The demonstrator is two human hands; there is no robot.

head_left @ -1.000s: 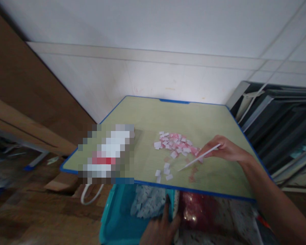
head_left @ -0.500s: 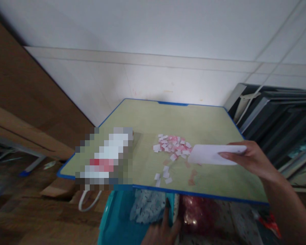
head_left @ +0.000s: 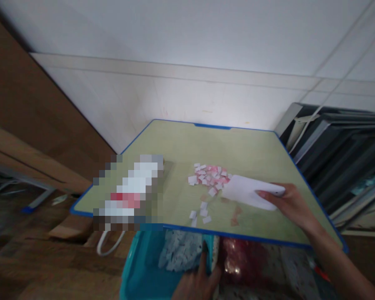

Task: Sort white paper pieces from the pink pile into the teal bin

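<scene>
Item one: a white card, over the right half of the table, its broad face turned to us. Grip: right hand, pinched on the card's right end, thumb on top. Change noted: a second ago we saw it nearly edge-on; now it lies slanted, its left edge overlapping the right end of the slip pile. We judge the edge is placed to bear on the slips.

Item two: pile of paper slips, white and pink, little altered beyond that covered end. Several loose slips lie apart, nearer us.

Item three: teal basin below the table's near edge, holding a heap of pale slips. Left hand rests at its right wall, as before, forefinger extended; whether its grip is closed we cannot tell.

Obscured: slips beneath the card; right fingers behind it; left wrist, cut off; an object under a pixelated patch; glossy red contents beside the basin, too dim to identify.
</scene>
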